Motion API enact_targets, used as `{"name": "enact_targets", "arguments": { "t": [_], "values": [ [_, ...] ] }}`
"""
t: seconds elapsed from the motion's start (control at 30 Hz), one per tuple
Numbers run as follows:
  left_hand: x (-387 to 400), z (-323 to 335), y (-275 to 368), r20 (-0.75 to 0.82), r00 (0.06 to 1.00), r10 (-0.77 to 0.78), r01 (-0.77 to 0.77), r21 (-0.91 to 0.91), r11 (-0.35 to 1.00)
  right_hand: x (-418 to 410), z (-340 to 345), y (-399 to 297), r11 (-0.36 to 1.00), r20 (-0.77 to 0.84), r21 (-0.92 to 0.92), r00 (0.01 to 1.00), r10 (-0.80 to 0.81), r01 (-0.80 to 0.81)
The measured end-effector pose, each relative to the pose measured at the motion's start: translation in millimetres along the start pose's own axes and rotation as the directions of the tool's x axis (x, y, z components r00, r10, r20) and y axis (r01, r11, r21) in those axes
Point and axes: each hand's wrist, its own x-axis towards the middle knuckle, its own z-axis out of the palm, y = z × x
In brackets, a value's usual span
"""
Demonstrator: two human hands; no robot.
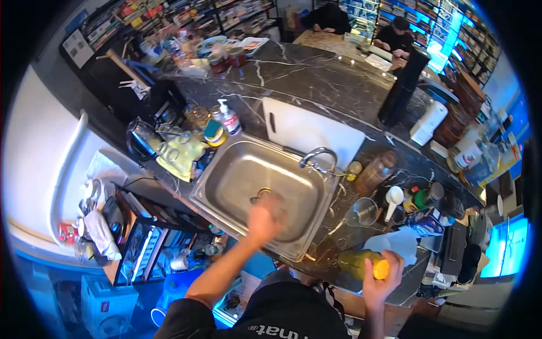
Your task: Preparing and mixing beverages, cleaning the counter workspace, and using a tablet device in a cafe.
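Note:
My left hand [266, 218] reaches over the stainless steel sink [245, 148], close to the drain [264, 191]. Motion blurs its fingers, and whether they hold anything is unclear. To the right, my right hand [383, 275] has its thumb and fingers around the yellow cap [380, 269] of a bottle with yellowish-green contents [355, 262]. This bottle is tilted over the dark marble-patterned counter [322, 254]. A chrome faucet [319, 152] curves over the sink's right side.
A white cutting board [311, 127] leans behind the sink. Left of it are a pump bottle [230, 118], a green sponge [213, 128] and a yellow cloth [182, 156]. A strainer [362, 212] and white scoop [394, 199] lie right. Two people sit at a far table [309, 40].

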Motion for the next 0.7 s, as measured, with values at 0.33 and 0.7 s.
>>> {"name": "enact_targets", "arguments": {
  "t": [0.33,0.7],
  "values": [
    [120,-55,-291,-0.144,0.881,-0.451,0.459,0.488,0.742,-3,-2,5,0.959,0.018,0.264,0.994,0.107,-0.108],
    [116,-58,-378,-0.082,0.93,-0.359,0.323,0.652,0.686,-4,15,6,0.918,-0.109,0.356,0.968,0.226,-0.175]
  ]
}}
